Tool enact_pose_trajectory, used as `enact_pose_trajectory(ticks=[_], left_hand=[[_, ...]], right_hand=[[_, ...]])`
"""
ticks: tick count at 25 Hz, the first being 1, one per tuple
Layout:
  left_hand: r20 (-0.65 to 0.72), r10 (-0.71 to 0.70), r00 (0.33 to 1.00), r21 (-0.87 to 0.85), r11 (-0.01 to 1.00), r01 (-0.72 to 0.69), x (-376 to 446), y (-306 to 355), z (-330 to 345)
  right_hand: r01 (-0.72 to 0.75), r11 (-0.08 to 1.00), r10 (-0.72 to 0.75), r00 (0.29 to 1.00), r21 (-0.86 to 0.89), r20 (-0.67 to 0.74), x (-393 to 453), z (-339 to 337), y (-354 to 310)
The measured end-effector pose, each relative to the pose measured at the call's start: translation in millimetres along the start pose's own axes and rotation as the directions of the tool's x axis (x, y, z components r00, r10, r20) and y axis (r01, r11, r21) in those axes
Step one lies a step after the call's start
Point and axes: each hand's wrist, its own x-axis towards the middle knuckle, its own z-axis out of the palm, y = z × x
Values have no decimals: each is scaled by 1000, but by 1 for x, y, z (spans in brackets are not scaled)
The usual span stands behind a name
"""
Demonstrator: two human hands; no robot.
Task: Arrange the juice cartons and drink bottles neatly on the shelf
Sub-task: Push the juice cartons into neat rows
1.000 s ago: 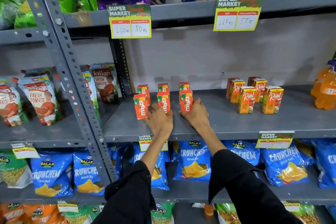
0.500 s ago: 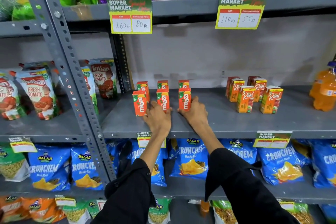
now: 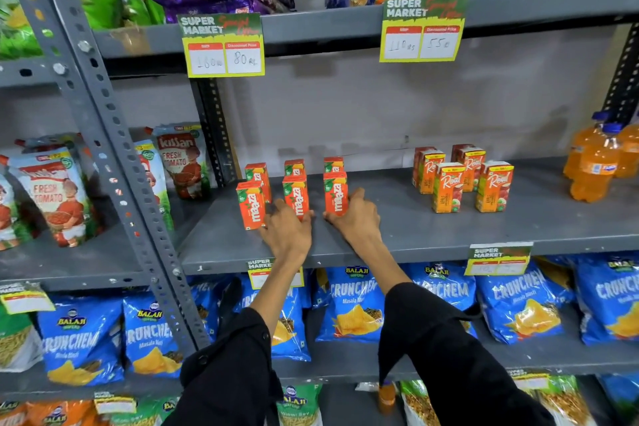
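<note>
Cartons of Maaza stand upright in two short rows on the grey shelf (image 3: 415, 235), three near and three far, each with its long axis vertical. Going from the left, the near-left Maaza carton (image 3: 251, 206) stands a little nearer the shelf edge than its two row-mates. The left hand (image 3: 287, 235) lies just to its right, palm down, fingers spread loosely around the foot of the near-middle Maaza carton (image 3: 295, 196); I cannot tell whether that grip actually closes on it. Next comes the near-right Maaza carton (image 3: 335, 193), with the right hand (image 3: 356, 221) touching its right side and lower front, thumb and fingers part-curled against it, more a nudge than a pinch. Both cartons lie straight ahead of the fingertips, so the likely move is a small push away to square the row. Bare shelf lies to the right before the Real cartons (image 3: 463, 180), which stand well apart in a looser cluster, and the orange drink bottles (image 3: 594, 162) sit at the far right.
</note>
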Motion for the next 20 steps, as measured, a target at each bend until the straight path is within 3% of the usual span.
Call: enact_pose_trajectory(ticks=[2,4,8,11,16,20], left_hand=[[63,2,998,-93,996,4,-2,2,-6],[21,-10,1000,-177,984,14,-10,3,-16],[-150,156,976,-245,951,-189,-73,44,-23],[-170,215,962,-269,928,-256,-109,97,-1],[-9,128,992,-475,872,-116,-149,204,44],[104,57,993,-427,904,-8,-145,244,78]], right_hand=[[17,995,-17,1000,99,1,-6,-9,6],[79,987,-83,996,140,17,-14,-17,8],[208,969,-198,976,131,-87,-23,-65,41],[264,948,-230,954,178,-191,-19,-113,77],[200,957,-132,946,211,-297,10,-203,157],[100,987,-74,977,125,-198,41,-236,198]])
